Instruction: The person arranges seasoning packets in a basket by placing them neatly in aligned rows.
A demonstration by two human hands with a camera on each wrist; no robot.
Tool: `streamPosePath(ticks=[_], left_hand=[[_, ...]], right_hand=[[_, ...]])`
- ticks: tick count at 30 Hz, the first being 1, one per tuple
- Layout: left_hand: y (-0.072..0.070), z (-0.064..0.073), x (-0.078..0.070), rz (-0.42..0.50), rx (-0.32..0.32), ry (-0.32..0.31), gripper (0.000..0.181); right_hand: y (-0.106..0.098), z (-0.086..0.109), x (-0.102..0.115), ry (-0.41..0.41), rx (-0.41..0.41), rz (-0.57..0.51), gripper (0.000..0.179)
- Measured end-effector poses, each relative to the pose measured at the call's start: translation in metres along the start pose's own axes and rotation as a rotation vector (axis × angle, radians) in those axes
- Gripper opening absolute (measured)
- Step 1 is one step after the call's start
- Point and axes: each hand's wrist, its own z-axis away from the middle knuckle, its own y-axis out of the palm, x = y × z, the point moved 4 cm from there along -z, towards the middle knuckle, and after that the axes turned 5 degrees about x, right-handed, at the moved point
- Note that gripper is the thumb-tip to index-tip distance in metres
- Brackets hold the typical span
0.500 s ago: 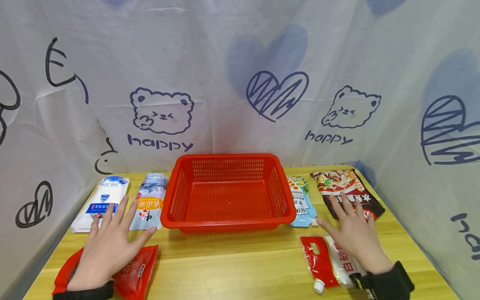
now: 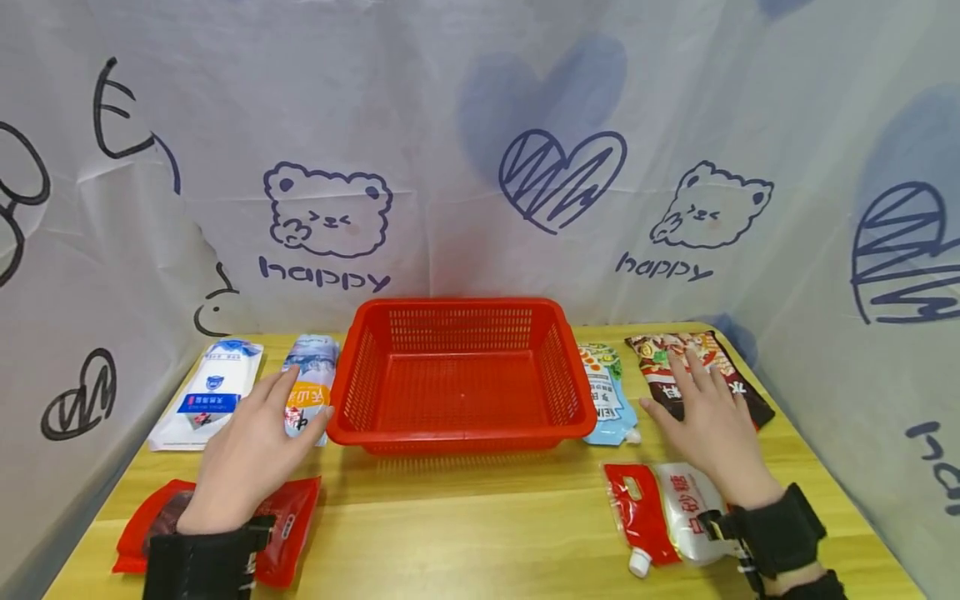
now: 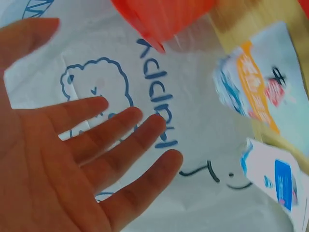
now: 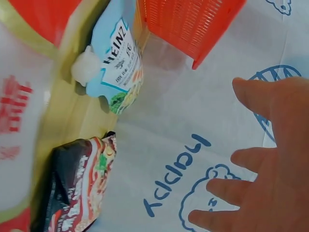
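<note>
My left hand (image 2: 246, 454) hovers with spread fingers above the left of the table, holding nothing. Beyond its fingertips lies a blue-and-orange pouch (image 2: 309, 392), and a white salt-like packet (image 2: 212, 398) is to its left. Below the hand, partly hidden by it, is a red packet (image 2: 288, 529). On the right, my right hand (image 2: 716, 433) hangs over the table, fingers extended and empty. Its fingertips overlap a dark brown food packet (image 2: 738, 392) in the head view. Under the wrist lies a red-and-white spouted pouch (image 2: 648, 521); a light-blue Heinz pouch (image 4: 116, 53) is to the hand's left.
A red plastic basket (image 2: 461, 433) with perforated walls stands at the middle back, between the pouches. The wooden table (image 2: 450, 533) is bordered at the back and sides by white cloth (image 2: 442, 167) with printed bears and hearts.
My left hand has moved right and slightly up, from over the red packet toward the blue-and-orange pouch. The right hand has shifted only slightly, and the head view has tilted a little.
</note>
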Motion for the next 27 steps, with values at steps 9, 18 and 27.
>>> streamPosePath(ticks=[9, 18, 27], left_hand=[[0.002, -0.008, -0.013, 0.13, -0.107, 0.006, 0.058], [0.01, -0.016, -0.018, 0.21, -0.105, -0.061, 0.05], [0.019, -0.022, -0.023, 0.265, -0.106, -0.057, 0.04]], right_hand=[[-0.012, -0.031, -0.002, -0.03, -0.089, 0.028, 0.083], [0.007, -0.074, -0.031, 0.004, 0.008, -0.002, 0.083], [0.033, -0.099, -0.053, 0.093, 0.17, 0.009, 0.083]])
